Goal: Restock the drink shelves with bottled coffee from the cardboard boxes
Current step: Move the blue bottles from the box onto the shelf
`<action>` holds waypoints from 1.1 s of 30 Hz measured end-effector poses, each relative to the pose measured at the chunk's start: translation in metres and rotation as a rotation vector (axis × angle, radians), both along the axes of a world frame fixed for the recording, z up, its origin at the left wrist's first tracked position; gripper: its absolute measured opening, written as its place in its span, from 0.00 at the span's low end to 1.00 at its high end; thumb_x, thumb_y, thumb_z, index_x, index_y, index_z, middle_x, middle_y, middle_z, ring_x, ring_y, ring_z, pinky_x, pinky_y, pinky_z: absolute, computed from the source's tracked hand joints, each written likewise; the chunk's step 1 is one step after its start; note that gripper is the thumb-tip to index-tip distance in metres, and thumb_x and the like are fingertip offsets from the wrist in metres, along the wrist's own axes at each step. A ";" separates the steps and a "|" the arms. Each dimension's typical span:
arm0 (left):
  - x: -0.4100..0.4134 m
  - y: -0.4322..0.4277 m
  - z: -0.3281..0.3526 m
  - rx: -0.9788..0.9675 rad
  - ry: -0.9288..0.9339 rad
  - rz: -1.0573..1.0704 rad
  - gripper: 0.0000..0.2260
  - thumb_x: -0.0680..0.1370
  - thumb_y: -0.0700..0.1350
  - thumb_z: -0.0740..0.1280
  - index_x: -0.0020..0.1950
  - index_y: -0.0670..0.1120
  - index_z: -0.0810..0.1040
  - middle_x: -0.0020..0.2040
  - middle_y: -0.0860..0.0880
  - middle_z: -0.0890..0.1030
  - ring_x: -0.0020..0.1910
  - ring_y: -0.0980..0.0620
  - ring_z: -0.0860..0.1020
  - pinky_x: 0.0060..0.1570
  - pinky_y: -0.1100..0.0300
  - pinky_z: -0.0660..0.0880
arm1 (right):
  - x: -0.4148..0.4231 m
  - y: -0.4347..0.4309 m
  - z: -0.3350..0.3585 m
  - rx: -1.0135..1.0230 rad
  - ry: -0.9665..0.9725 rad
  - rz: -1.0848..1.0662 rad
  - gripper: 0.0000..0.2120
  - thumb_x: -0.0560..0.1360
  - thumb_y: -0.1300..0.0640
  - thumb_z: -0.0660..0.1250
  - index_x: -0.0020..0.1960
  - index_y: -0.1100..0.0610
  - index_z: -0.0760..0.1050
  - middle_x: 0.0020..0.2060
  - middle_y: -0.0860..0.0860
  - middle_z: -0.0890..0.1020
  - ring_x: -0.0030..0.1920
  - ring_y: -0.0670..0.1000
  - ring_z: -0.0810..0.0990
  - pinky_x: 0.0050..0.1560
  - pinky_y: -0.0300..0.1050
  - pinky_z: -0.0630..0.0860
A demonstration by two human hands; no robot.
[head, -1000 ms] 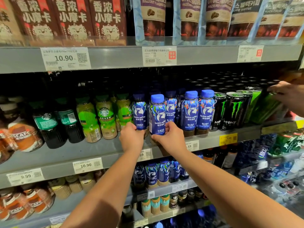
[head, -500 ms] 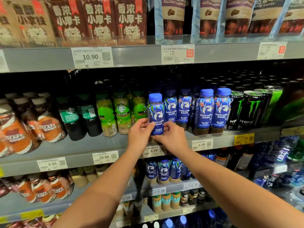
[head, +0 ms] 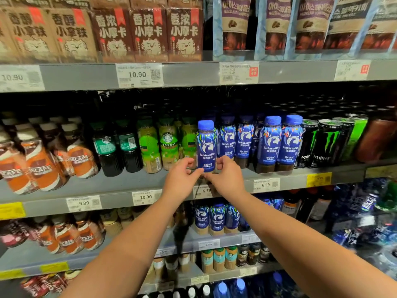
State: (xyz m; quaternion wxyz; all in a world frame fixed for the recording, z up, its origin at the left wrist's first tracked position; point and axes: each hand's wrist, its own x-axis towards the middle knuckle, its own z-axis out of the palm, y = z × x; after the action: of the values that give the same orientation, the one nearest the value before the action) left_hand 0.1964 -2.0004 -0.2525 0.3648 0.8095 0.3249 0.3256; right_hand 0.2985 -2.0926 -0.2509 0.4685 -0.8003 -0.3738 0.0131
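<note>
- A blue-capped luckin coffee bottle (head: 205,147) stands upright at the front of the middle shelf (head: 120,186), ahead of its row.
- The right hand (head: 226,178) pinches its lower right side with curled fingers.
- The left hand (head: 182,179) curls just beside its lower left; I cannot tell whether it grips.
- Green Starbucks bottles (head: 168,147) stand to its left, Monster cans (head: 326,143) further right.

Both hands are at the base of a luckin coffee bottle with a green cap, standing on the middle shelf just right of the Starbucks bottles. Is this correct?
Not quite: the cap is blue, not green. The head view shows the left hand and right hand at the base of the luckin coffee bottle, standing on the middle shelf just right of the Starbucks bottles.
</note>
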 end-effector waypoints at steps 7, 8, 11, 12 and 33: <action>-0.058 -0.025 0.012 0.508 0.512 -0.040 0.12 0.76 0.49 0.64 0.55 0.45 0.77 0.54 0.46 0.78 0.55 0.45 0.75 0.50 0.53 0.73 | -0.052 -0.031 0.010 -0.639 -0.359 0.066 0.13 0.73 0.54 0.64 0.55 0.59 0.74 0.53 0.58 0.79 0.55 0.61 0.78 0.49 0.50 0.75; -0.067 -0.029 0.012 0.528 0.585 -0.060 0.12 0.76 0.49 0.64 0.55 0.45 0.77 0.54 0.46 0.78 0.55 0.44 0.76 0.50 0.52 0.73 | -0.061 -0.036 0.011 -0.733 -0.352 0.089 0.15 0.73 0.54 0.65 0.57 0.59 0.74 0.55 0.58 0.79 0.56 0.60 0.78 0.50 0.50 0.75; -0.093 -0.042 0.009 0.601 0.753 -0.102 0.13 0.76 0.50 0.63 0.57 0.46 0.76 0.55 0.44 0.79 0.56 0.43 0.76 0.50 0.51 0.74 | -0.088 -0.049 0.012 -0.867 -0.379 0.121 0.16 0.74 0.53 0.65 0.59 0.60 0.74 0.57 0.57 0.78 0.57 0.59 0.78 0.51 0.50 0.75; -0.102 -0.046 0.009 0.617 0.776 -0.102 0.13 0.76 0.50 0.63 0.57 0.46 0.76 0.56 0.44 0.79 0.56 0.42 0.76 0.50 0.51 0.74 | -0.096 -0.052 0.013 -0.879 -0.410 0.125 0.16 0.75 0.53 0.65 0.59 0.60 0.74 0.58 0.57 0.78 0.57 0.59 0.78 0.51 0.50 0.75; -0.256 -0.168 -0.153 0.198 1.101 -0.007 0.12 0.77 0.50 0.62 0.55 0.46 0.77 0.54 0.45 0.79 0.53 0.43 0.78 0.43 0.54 0.72 | -0.235 -0.126 -0.148 -1.017 -0.312 0.542 0.13 0.76 0.54 0.63 0.57 0.58 0.75 0.55 0.56 0.79 0.55 0.58 0.78 0.44 0.46 0.71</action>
State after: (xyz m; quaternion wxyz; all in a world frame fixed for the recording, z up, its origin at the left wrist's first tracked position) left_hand -0.0593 -2.1687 -0.4053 0.0646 0.8916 0.4325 -0.1175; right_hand 0.0634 -2.2188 -0.3992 -0.0540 -0.7929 -0.5759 0.1919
